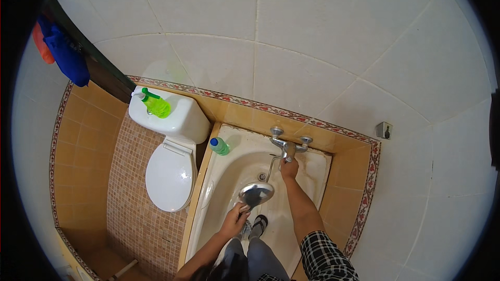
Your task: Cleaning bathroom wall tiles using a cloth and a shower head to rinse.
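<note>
My left hand (234, 220) is closed around the handle of a chrome shower head (256, 194), which it holds above the bathtub (230, 179). My right hand (289, 169) grips the lower front of a chrome wall-mounted bath mixer tap (288, 149); its fingers are partly hidden. From the mixer, a thin metal spout or hose (270, 169) runs down behind the shower head; I cannot tell which it is. Beside it lies the round drain (262, 176) in the tub floor. My sandalled foot (259, 224) stands inside the tub. No water stream can be made out.
A green bottle with a blue cap (220, 146) stands on the tub's left rim corner. Left of the tub is a white toilet (171, 177), lid down, with a green spray bottle (156, 103) on its tank. Blue cloth (66, 54) hangs far left. A metal fixture (384, 130) is on the right wall.
</note>
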`<control>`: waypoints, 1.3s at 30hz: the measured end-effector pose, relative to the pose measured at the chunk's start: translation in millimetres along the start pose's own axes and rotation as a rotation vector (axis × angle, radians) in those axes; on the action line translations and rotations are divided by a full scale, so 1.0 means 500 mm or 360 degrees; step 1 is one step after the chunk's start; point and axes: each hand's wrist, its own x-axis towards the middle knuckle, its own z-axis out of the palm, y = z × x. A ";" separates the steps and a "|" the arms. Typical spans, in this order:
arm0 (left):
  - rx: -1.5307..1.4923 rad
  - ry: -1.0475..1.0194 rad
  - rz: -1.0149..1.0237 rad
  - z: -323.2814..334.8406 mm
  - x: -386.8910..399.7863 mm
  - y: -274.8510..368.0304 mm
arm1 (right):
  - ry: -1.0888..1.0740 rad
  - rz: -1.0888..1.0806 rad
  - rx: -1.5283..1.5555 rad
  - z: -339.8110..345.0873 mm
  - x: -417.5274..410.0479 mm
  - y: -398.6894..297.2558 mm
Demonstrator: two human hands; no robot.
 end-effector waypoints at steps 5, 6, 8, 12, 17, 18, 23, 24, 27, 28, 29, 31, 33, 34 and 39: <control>0.0094 -0.0051 0.0048 -0.025 0.052 0.015 | -0.0093 0.0077 -0.0043 -0.012 -0.029 -0.047; 0.0100 -0.0048 0.0054 -0.032 0.050 0.027 | -0.0080 0.0131 0.0106 -0.016 -0.051 -0.065; 0.0034 -0.0071 0.0183 0.015 0.083 0.080 | 0.0127 0.0234 0.0242 -0.058 -0.051 0.022; 0.0240 -0.0015 0.0174 -0.025 0.060 0.117 | -0.0418 0.0106 0.0378 -0.132 -0.224 -0.088; 0.0258 0.0001 0.0454 0.003 0.038 0.180 | -0.0641 0.0241 0.1499 -0.402 -0.393 -0.237; 0.0266 -0.0028 0.0444 0.014 0.028 0.213 | -0.0570 0.0248 0.1613 -0.452 -0.409 -0.262; 0.0526 -0.0116 0.0511 0.060 0.004 0.274 | -0.0428 -0.0006 0.1866 -0.575 -0.409 -0.339; 0.0598 -0.0091 0.0570 0.076 -0.001 0.289 | -0.0348 0.0084 0.1742 -0.594 -0.396 -0.333; 0.0635 -0.0105 0.0707 0.106 -0.028 0.315 | -0.0173 0.0132 0.1615 -0.639 -0.395 -0.325; 0.0585 -0.0116 0.0796 0.108 -0.029 0.334 | -0.0080 0.0138 0.1697 -0.660 -0.397 -0.332; 0.0585 -0.0132 0.0808 0.101 -0.040 0.347 | 0.0016 0.0142 0.1774 -0.682 -0.402 -0.339; 0.0430 -0.0170 0.0675 0.095 -0.069 0.394 | 0.0098 0.0123 0.1750 -0.746 -0.414 -0.349; 0.0391 -0.0063 0.0903 0.094 -0.066 0.358 | 0.0472 0.0037 0.1775 -0.810 -0.424 -0.355; 0.0361 0.0052 0.1106 0.090 -0.066 0.337 | 0.0553 0.0017 0.1753 -0.853 -0.427 -0.356; 0.0226 -0.0090 0.0742 0.020 -0.120 0.273 | 0.0791 -0.0395 0.1845 -1.038 -0.456 -0.413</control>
